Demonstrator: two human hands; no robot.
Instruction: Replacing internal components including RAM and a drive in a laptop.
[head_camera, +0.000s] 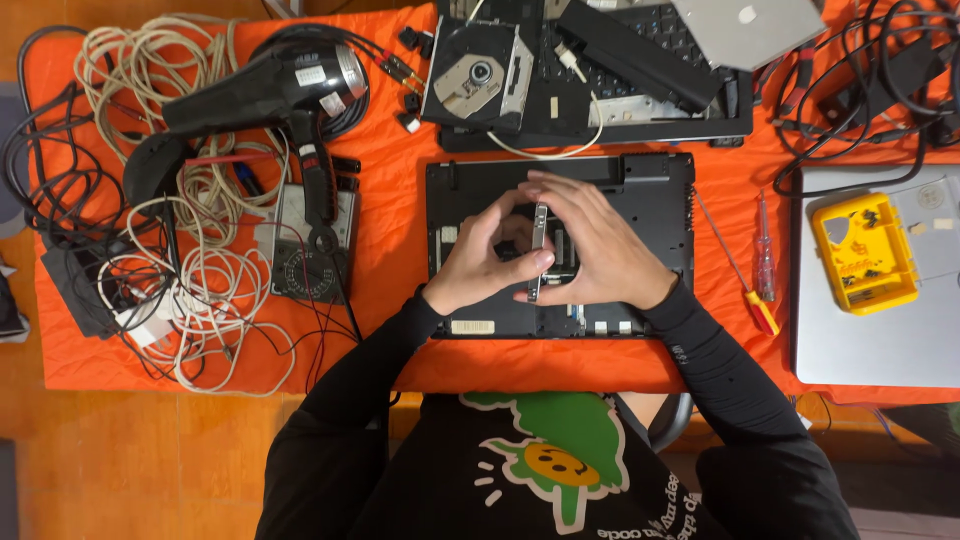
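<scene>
Hands meet over the upturned black laptop base (640, 185) on the orange cloth (390, 260): the left hand (478, 262) and right hand (598, 245) both pinch a thin metal drive bracket (540, 250), held on edge. Judging by this, the bracket is already free of its bay; the base lies open, with the loose optical drive (478, 75) and red screwdriver (764, 262) set aside.

Both arms in black sleeves reach forward and bend inward. The left hand (480, 262) and right hand (598, 248) meet, fingers curled, thumbs and fingertips pinching together.
</scene>
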